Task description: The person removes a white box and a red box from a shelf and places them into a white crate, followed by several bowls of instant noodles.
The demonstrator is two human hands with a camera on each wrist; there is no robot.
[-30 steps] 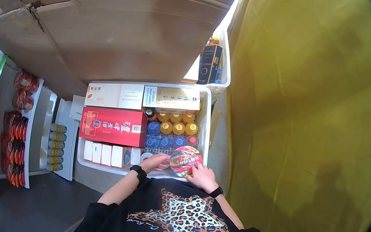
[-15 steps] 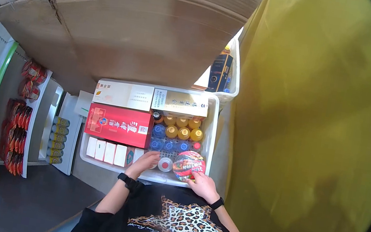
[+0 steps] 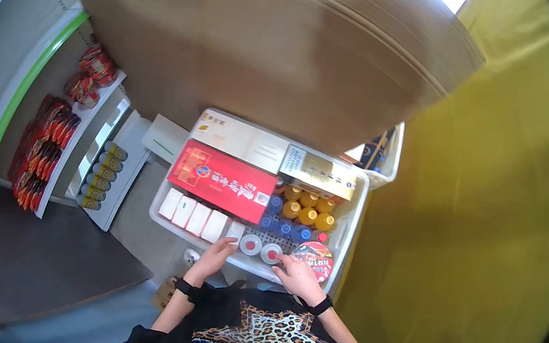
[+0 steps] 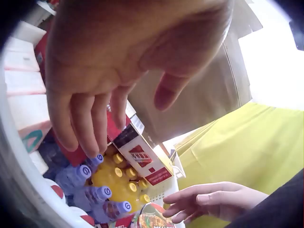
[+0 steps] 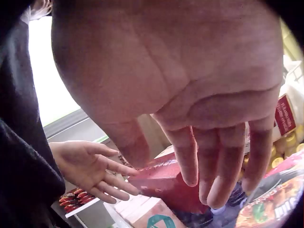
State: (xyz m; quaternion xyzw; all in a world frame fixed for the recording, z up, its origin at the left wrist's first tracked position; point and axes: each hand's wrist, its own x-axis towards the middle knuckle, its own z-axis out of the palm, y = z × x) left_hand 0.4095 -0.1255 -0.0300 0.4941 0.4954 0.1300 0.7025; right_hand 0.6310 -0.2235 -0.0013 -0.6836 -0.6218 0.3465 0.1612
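Observation:
My left hand (image 3: 215,258) is over the front of a white plastic basket (image 3: 158,205), fingers loosely stretched near a row of small white boxes (image 3: 199,218). No thing is in its grasp. My right hand (image 3: 300,280) hovers with its fingers extended beside a round instant noodle cup (image 3: 320,256) in the front right corner. Between the hands stand two round containers with red centres on top (image 3: 251,244). Behind them are blue-capped bottles (image 3: 285,229) and yellow-capped bottles (image 3: 308,215). A large red box (image 3: 223,179) lies left of the bottles.
White and gold boxes (image 3: 240,141) lie along the basket's back. A big cardboard sheet (image 3: 257,54) rises behind it. Shelves with red packets (image 3: 44,153) and cans (image 3: 104,175) stand left; a yellow curtain (image 3: 479,240) hangs right. A second basket (image 3: 390,168) is at the back right.
The right hand has let go of the noodle cup, which now sits in the corner. The left hand has drawn leftward off the round containers. The head view has turned left.

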